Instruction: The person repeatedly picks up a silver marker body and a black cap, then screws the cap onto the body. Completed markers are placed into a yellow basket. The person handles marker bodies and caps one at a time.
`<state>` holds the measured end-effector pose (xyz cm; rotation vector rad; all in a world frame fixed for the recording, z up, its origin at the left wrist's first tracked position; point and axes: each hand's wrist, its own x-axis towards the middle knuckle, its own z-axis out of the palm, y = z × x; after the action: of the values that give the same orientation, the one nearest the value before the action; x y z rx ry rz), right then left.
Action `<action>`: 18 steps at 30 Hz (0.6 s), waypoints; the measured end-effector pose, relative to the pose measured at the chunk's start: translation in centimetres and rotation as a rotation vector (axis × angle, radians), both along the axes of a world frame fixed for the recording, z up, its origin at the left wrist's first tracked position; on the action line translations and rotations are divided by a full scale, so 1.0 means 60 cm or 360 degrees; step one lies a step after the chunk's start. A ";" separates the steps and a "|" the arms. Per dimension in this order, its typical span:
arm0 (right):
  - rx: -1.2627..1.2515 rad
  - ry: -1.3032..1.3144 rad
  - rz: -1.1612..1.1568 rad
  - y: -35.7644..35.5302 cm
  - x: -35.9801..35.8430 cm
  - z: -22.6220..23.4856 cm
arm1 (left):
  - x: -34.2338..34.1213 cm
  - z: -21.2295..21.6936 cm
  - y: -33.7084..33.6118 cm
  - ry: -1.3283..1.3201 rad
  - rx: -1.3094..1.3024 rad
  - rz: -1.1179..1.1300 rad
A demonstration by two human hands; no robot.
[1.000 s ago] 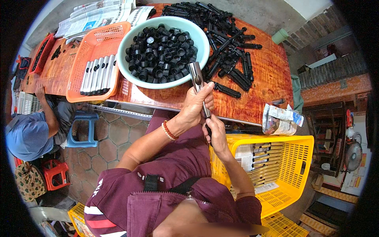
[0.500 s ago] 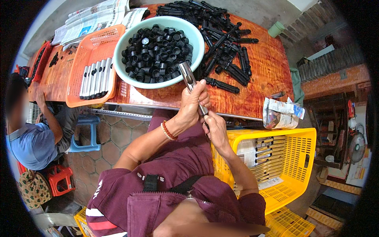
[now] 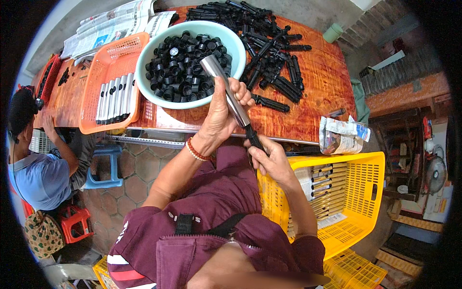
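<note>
Partly hidden | silver tube point(image 3: 226, 89) in left hand point(image 3: 222, 117) | black handle point(image 3: 254, 138) in right hand point(image 3: 273, 161)

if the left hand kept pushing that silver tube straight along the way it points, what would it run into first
Probably the pale green bowl of black caps: the left hand aims the silver tube up-left, its end already over the bowl's rim. Height above it is unclear.

the left hand point(image 3: 222, 115) covers the middle of the silver tube point(image 3: 226, 89), and the right hand point(image 3: 272, 159) hides the lower end of the black handle point(image 3: 253, 137). the newspapers point(image 3: 120, 21) run out of the top edge. the far tabletop point(image 3: 317, 82) edge bends away at the rim. the small black bits in the red tray point(image 3: 48, 79) are too tiny to tell.
</note>
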<state>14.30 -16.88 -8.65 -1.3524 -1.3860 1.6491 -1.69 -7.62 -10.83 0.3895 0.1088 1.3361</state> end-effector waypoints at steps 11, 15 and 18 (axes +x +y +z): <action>0.1650 -0.1636 -0.0042 -0.004 -0.039 -0.002 | -0.043 0.018 -0.009 -0.0186 -0.0513 0.0042; 0.1816 -0.1806 0.0009 0.001 -0.045 0.000 | -0.044 0.020 -0.014 -0.0212 -0.0558 0.0111; 0.1883 -0.1817 0.0072 0.005 -0.043 -0.001 | -0.048 0.012 -0.015 -0.0237 -0.0535 0.0146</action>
<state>11.71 -16.57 -8.70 -1.3905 -2.3623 -0.2960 -4.57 -8.51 -10.13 0.0003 0.2253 1.4027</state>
